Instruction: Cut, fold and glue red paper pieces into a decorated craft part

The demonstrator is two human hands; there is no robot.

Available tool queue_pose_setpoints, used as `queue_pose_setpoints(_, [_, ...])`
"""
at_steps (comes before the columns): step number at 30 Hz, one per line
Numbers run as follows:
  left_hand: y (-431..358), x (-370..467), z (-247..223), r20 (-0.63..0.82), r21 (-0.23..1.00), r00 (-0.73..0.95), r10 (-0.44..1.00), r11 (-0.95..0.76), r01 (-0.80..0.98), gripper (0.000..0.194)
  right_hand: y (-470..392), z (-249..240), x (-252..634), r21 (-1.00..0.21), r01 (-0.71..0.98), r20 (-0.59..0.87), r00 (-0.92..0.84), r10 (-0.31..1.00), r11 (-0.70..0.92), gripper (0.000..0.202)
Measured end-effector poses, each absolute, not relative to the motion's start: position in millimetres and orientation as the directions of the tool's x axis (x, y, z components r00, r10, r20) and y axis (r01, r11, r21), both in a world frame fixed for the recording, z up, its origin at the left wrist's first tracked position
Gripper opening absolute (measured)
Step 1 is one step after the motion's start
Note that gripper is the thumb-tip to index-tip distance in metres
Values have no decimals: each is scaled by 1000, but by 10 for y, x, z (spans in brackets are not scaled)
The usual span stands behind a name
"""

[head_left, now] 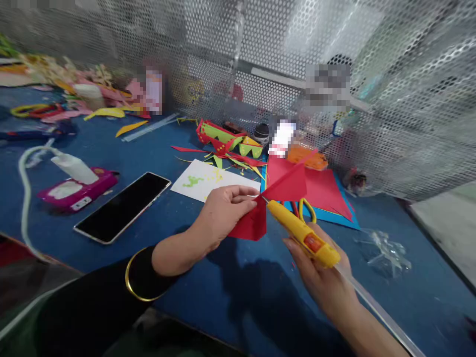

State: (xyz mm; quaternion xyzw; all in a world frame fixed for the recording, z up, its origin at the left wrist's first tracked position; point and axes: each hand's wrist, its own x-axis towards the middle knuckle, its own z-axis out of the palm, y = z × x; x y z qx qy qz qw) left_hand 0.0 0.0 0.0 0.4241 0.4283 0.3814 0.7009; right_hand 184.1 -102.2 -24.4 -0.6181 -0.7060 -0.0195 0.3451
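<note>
My left hand (219, 214) pinches a folded red paper piece (290, 185), its fingers closed at the middle fold. One part of the paper rises to the right, and another hangs below my fingers. My right hand (325, 272) is wrapped round a yellow glue gun (297, 230) with a clear glue stick (379, 310) running out of its back. The gun's nozzle is at the paper's fold, just right of my left fingertips; whether it touches cannot be made out. Scissors (308, 209) with yellow and red handles lie behind the gun.
Red sheets (325, 191) lie on blue ones at the right. Behind the white card (193, 183) are red and green cutouts (219, 136). A black phone (124, 206) and a magenta power strip (80, 191) with a cable are at left. Perforated metal (208, 49) stands behind.
</note>
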Motion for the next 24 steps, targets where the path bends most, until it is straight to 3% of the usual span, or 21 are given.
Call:
queue_pose_setpoints(18, [26,-18,-16,-280,917,332,901,353,-186,18,-1015,-219,1816,-439,867,517,29,855,236,27])
queue_pose_setpoints(24, [44,-15,-37,-260,923,326,909,333,-195,19,-1038,-229,1837,-598,767,459,90,884,232,21])
